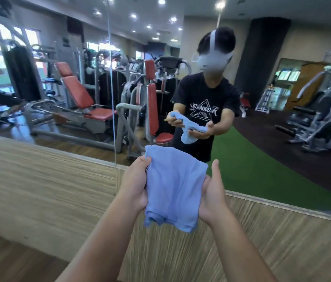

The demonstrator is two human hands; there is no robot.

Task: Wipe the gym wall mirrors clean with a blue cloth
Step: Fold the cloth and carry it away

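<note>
A light blue cloth (173, 186) hangs folded between both my hands, in front of the wall mirror (262, 159). My left hand (135, 184) grips its left edge, thumb on top near the upper corner. My right hand (214, 192) lies under its right side, palm up, with the thumb raised and the fingers hidden beneath the fabric. The mirror fills the upper view and shows a person in a black shirt holding the same cloth. A vertical seam (111, 88) divides two mirror panels.
Below the mirror runs a wood-grain wall panel (48, 190) down to a wooden floor (8, 261). Reflected in the glass are red-padded gym machines (79, 92), green turf (258, 169) and grey machines (319, 119) at right.
</note>
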